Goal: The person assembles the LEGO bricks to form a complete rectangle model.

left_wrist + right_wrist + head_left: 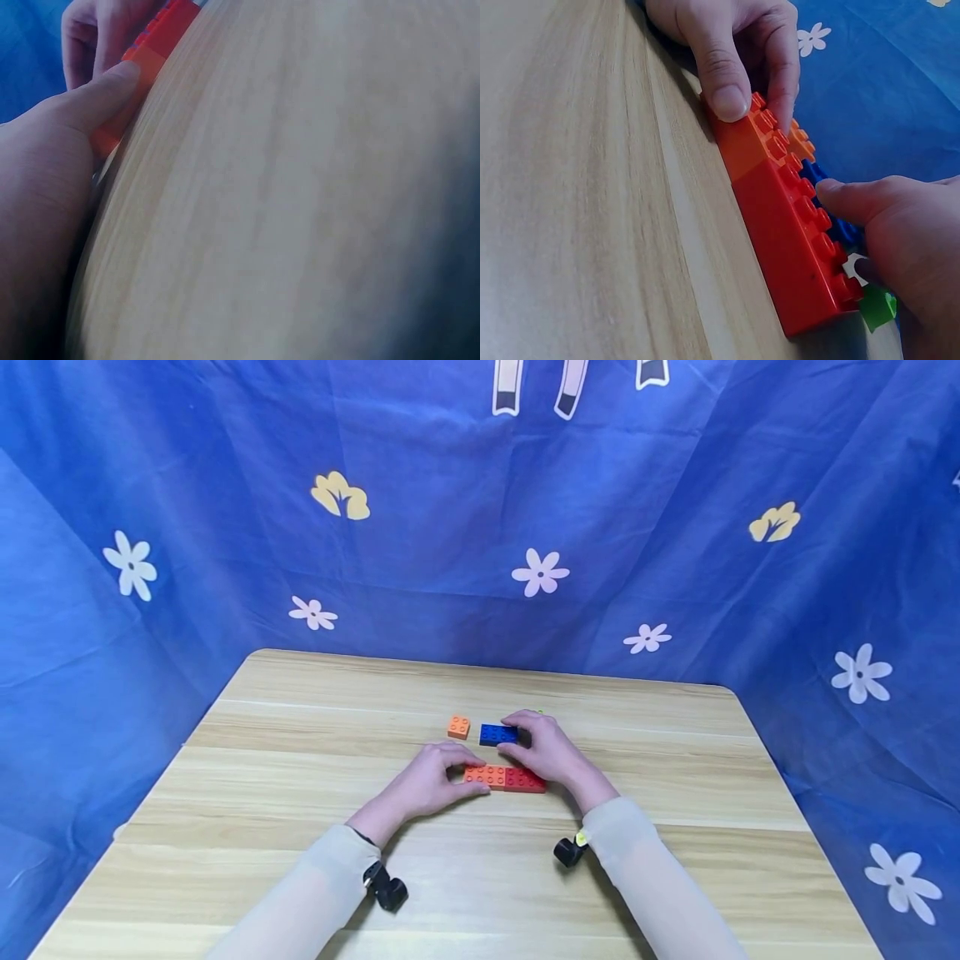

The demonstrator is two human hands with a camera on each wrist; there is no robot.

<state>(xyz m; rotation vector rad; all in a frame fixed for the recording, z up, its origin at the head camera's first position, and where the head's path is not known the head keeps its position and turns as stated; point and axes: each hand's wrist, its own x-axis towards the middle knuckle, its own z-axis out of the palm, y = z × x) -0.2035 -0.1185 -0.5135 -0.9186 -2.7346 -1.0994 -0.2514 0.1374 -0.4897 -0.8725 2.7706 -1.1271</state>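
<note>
An orange brick (pixel 491 781) and a red brick (pixel 525 781) lie end to end in one row on the wooden table. My left hand (pixel 431 783) pinches the orange brick at its left end, thumb on the near side and fingers on the far side. Just behind the row is a blue brick (pixel 495 735). My right hand (pixel 546 750) holds its right end between thumb and fingers, covering part of it. In the right wrist view, the right thumb (pixel 847 199) is at the blue brick, beside the studs of the red brick (pixel 784 247).
A small orange brick (pixel 458 727) stands left of the blue one. Behind my right hand, a green piece (pixel 877 306) is partly hidden. The wooden table (pixel 480 877) ends at a blue patterned cloth (pixel 450 527) at the back and sides.
</note>
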